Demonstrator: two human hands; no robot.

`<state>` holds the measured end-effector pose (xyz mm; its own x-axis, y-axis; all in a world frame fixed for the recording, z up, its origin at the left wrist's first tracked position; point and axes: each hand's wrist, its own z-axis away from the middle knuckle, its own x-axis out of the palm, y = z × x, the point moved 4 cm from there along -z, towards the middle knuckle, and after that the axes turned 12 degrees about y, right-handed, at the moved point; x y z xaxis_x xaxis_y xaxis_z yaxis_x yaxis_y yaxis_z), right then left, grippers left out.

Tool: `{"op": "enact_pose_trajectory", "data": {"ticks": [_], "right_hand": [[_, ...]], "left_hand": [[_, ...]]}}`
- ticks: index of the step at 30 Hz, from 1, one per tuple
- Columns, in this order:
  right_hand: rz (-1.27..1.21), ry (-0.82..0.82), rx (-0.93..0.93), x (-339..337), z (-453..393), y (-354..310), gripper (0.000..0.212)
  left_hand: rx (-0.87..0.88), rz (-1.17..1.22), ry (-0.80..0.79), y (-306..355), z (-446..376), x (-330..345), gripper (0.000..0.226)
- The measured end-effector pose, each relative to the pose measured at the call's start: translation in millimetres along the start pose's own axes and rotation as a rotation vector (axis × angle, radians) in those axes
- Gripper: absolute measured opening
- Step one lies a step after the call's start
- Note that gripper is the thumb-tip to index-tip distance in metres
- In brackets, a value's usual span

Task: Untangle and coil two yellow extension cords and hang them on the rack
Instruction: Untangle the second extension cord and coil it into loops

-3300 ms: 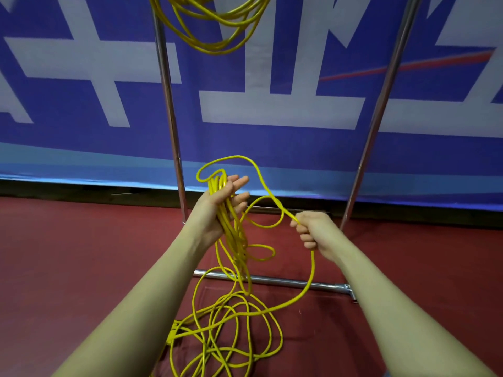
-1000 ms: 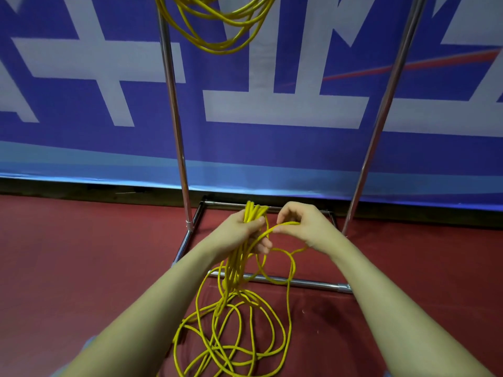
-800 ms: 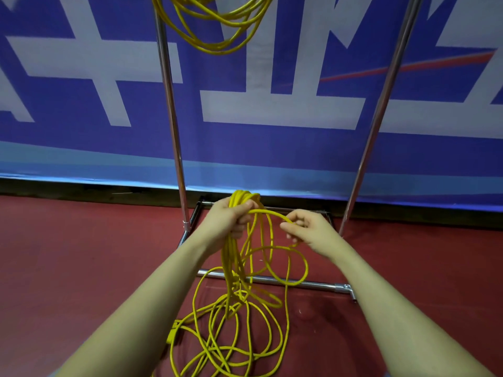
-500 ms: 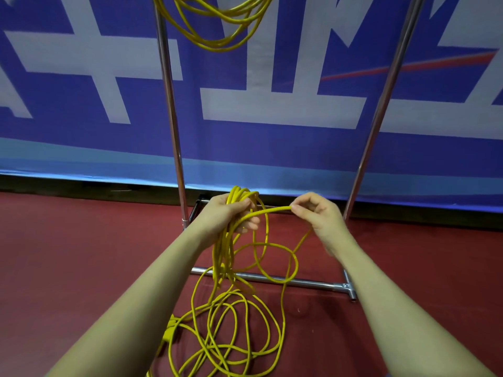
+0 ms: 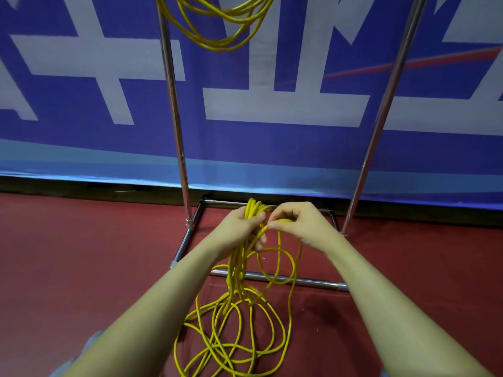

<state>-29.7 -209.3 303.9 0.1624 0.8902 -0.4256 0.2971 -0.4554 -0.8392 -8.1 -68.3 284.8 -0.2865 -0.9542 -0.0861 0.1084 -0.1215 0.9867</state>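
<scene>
Status: roughly halfway, I'd say. One coiled cord (image 5: 217,28) already hangs up top on the rack (image 5: 174,104), its loops dangling between the two uprights and close to the left one. The hanging point itself is out of frame.

Second cord (image 5: 236,268) is mid-coil. Left hand (image 5: 239,229) grips a bunch of gathered loops, fingers wrapped around the bundle, the top of it sticking out above the fist. Right hand (image 5: 296,224) is right beside it, thumb and fingers pinching a single strand and feeding it to the bundle. The hands almost touch.

What's left, judging by the slack: a lot. Below the left hand the strands drop to a loose pile on the red floor (image 5: 81,268), several overlapping loops in front of the rack's base bar (image 5: 299,281). One free loop hangs under the right hand and crosses that bar. Can't tell whether the pile has real knots or just overlaps. No plug visible.

Remaining: gather the rest of the slack loop by loop, then lift the finished coil onto the rack next to the first one.

Risk: the floor loops snagging each other when pulled up.
</scene>
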Motion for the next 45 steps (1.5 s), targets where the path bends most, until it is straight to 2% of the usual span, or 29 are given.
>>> {"op": "enact_pose_trajectory", "data": {"ticks": [6,11,14,17,21,24,26,29,32,35,39,42,45], "right_hand": [[-0.093,0.023,0.155,-4.7,7.9,19.1,0.008],[0.001,-0.001,0.161,-6.9,17.8,37.0,0.020],[-0.251,0.139,0.232,-8.8,13.1,32.1,0.013],[-0.381,0.274,0.163,-17.4,3.9,13.6,0.018],[-0.176,0.158,0.068,-11.6,1.8,-1.5,0.020],[-0.086,0.084,0.021,0.8,-0.2,-8.8,0.011],[-0.090,0.093,0.015,6.2,-1.9,-12.7,0.006],[-0.093,0.140,0.030,7.7,-3.6,-12.1,0.011],[-0.055,0.144,0.057,6.8,-2.7,-3.4,0.016],[-0.019,0.101,0.126,2.8,5.0,17.3,0.013],[-0.221,0.131,0.277,-7.1,13.8,34.6,0.011],[-0.409,0.230,0.280,-11.0,10.3,27.0,0.014],[-0.410,0.296,0.229,-15.5,6.0,17.6,0.017]], "left_hand": [[0.046,0.131,0.110,15.3,-9.3,-14.9,0.024],[0.078,0.198,0.111,27.4,-10.0,-28.7,0.023],[0.089,0.223,0.155,33.4,-7.8,-37.1,0.023],[0.083,0.207,0.164,34.9,-6.6,-44.0,0.021],[0.016,0.256,0.086,30.1,-7.4,-41.8,0.020],[0.003,0.183,0.043,23.2,-7.1,-31.4,0.019],[-0.001,0.155,0.022,17.6,-6.0,-23.9,0.018],[0.045,0.024,0.034,14.1,-4.0,-18.6,0.021],[0.056,0.085,0.058,16.6,-4.6,-16.5,0.031],[0.051,0.153,0.075,23.5,-6.6,-21.7,0.028],[0.047,0.179,0.087,29.8,-9.9,-34.5,0.024],[0.058,0.171,0.093,29.9,-10.1,-36.4,0.025],[0.068,0.113,0.113,27.4,-10.0,-37.8,0.028]]}}
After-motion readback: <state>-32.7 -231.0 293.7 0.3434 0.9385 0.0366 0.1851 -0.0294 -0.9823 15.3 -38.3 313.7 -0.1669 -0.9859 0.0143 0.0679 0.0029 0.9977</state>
